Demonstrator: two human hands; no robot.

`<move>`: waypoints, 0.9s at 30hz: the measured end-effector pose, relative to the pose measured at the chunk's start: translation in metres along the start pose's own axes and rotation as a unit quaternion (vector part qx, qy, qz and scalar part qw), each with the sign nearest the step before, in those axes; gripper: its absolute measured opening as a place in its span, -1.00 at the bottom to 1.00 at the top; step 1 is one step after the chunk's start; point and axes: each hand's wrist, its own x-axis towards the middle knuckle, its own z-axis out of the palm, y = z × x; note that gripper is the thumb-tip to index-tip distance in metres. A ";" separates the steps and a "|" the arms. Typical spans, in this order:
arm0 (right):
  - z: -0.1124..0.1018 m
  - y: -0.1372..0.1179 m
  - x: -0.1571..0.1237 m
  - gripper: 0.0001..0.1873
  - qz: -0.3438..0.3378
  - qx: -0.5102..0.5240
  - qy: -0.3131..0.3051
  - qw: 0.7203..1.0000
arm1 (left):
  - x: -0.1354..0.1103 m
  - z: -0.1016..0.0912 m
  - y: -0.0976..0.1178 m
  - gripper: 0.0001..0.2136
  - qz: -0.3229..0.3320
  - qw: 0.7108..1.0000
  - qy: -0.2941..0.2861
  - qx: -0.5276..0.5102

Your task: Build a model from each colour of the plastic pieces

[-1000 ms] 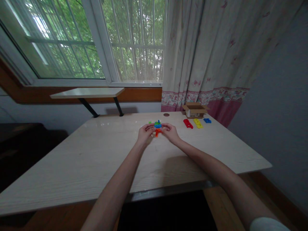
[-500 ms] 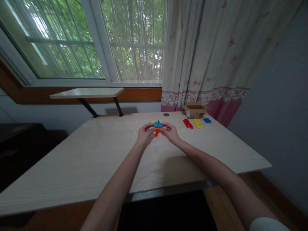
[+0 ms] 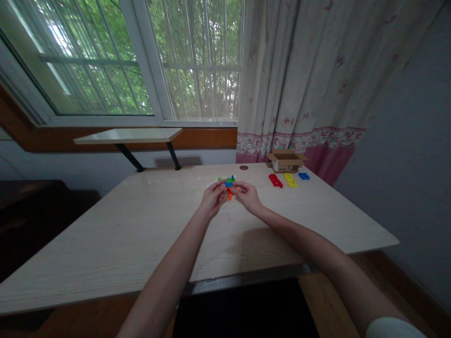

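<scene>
Plastic pieces (image 3: 229,184) form a small cluster near the far middle of the tabletop (image 3: 141,225), between the two hands. Whether the cluster rests on the surface or is lifted slightly cannot be determined.

Items are described from left to right. A white shelf (image 3: 128,135) stands beneath the window (image 3: 88,61), well left of the work area. The left hand (image 3: 213,198) approaches from the near side. Its fingers (image 3: 219,188) are curled and close together against the cluster's left side. A green piece (image 3: 220,179) lies just beyond them. A blue piece (image 3: 229,184) sits above an orange piece (image 3: 229,196) at the centre. The right hand (image 3: 248,197) faces the left hand, with its fingers (image 3: 239,188) slightly spread and reaching toward the orange piece. Whether either hand pinches a piece cannot be determined at this size. The opposed hands appear positioned to steady the pieces between them.

Farther right lie a brown disc (image 3: 243,167) and an open carton (image 3: 286,162). A flat red piece (image 3: 275,180), flat yellow piece (image 3: 291,180) and flat blue piece (image 3: 304,176) lie separately in a row, apparently set apart by colour.
</scene>
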 end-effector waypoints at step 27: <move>0.002 0.000 -0.004 -0.69 -0.004 -0.007 0.001 1.000 | -0.006 0.001 0.008 -0.65 -0.087 0.992 -0.052 -0.076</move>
